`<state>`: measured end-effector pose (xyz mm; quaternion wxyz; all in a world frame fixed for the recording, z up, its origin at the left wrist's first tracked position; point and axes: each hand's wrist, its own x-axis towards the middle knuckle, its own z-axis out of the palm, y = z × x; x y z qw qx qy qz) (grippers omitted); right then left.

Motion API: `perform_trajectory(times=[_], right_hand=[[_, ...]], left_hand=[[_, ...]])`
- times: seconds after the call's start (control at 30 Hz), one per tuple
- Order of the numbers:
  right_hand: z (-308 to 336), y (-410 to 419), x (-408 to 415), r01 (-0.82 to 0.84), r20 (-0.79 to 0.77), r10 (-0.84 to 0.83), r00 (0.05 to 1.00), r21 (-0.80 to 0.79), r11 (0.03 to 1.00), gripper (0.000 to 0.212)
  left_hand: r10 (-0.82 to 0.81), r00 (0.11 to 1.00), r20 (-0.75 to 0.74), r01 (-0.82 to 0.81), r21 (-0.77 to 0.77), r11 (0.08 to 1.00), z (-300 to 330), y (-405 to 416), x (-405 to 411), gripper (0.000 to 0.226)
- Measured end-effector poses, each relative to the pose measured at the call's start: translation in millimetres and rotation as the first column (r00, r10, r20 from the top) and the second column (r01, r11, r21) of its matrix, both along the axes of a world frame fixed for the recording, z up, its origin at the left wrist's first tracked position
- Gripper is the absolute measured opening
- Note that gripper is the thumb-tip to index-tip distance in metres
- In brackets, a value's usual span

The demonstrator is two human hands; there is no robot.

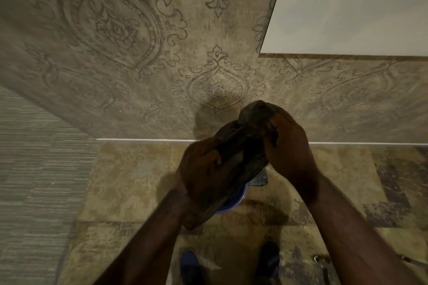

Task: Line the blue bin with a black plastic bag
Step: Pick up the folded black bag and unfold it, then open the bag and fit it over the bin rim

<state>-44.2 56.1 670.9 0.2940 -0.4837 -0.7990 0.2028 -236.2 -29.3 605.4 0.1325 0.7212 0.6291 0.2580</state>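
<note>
A folded, bunched black plastic bag [246,139] is held up between both hands in the middle of the head view. My left hand [199,169] grips its lower end and my right hand [289,143] grips its upper end. Under the hands, only a small arc of the blue bin [234,202] shows on the floor near the wall; the rest is hidden by my left hand and the bag.
A patterned wall [139,53] rises straight ahead, with a white skirting line [139,139] at its foot. A white panel [359,7] is at the upper right. My feet in dark shoes [190,266] stand on the mottled floor. A ribbed grey surface [34,180] lies at left.
</note>
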Motion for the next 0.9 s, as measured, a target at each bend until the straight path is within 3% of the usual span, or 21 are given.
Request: perform_trajectory(times=[0.07, 0.1, 0.17, 0.23, 0.33, 0.47, 0.57, 0.63, 0.77, 0.9], right_hand=[[1.0, 4.4, 8.9, -0.013, 0.042, 0.013, 0.999, 0.015, 1.000, 0.033], [0.1, 6.2, 15.3, -0.016, 0.076, 0.014, 0.997, 0.028, 0.999, 0.030], [-3.5, 10.2, 29.0, 0.030, 0.171, -0.033, 0.985, 0.018, 0.999, 0.029], [-12.1, 15.1, 42.3, 0.178, 0.248, -0.157, 0.956, -0.063, 0.982, 0.032], [-21.9, 20.4, 51.5, 0.411, 0.288, -0.344, 0.894, -0.220, 0.884, 0.041], [-33.2, 16.3, 46.6, 0.400, 0.484, -0.295, 0.824, -0.129, 0.907, 0.021], [-36.9, 9.0, 38.5, 0.428, 0.454, -0.361, 0.815, -0.050, 0.903, 0.025], [-41.1, 4.5, 33.4, 0.364, 0.449, -0.319, 0.835, -0.016, 0.931, 0.025], [-50.6, 5.6, 30.8, 0.387, 0.511, -0.316, 0.799, -0.037, 0.921, 0.017], [-47.7, 5.0, 26.4, 0.378, 0.373, -0.395, 0.839, 0.121, 0.918, 0.017]], left_hand=[[0.003, 0.998, 0.068, -0.001, -0.029, 1.000, 2.4, 7.1, -5.7, 0.059], [0.020, 0.994, 0.103, -0.017, -0.028, 0.999, 2.5, 10.9, -10.5, 0.055], [0.109, 0.971, 0.214, -0.096, -0.071, 0.993, 2.9, 18.4, -19.7, 0.025], [0.190, 0.924, 0.332, -0.166, -0.100, 0.981, 7.0, 24.1, -28.3, 0.028], [0.261, 0.936, 0.238, -0.269, 0.000, 0.963, 15.1, 25.3, -39.9, 0.038], [0.273, 0.915, 0.296, -0.301, 0.052, 0.952, 22.7, 30.3, -49.1, 0.044], [0.275, 0.934, 0.228, -0.304, 0.101, 0.947, 20.7, 33.7, -54.2, 0.043], [0.301, 0.944, 0.132, -0.317, 0.123, 0.940, 24.2, 34.9, -59.2, 0.039], [0.344, 0.938, 0.047, -0.347, 0.131, 0.929, 30.4, 34.8, -70.0, 0.050], [0.399, 0.915, 0.067, -0.404, 0.113, 0.908, 30.8, 27.0, -78.9, 0.050]])
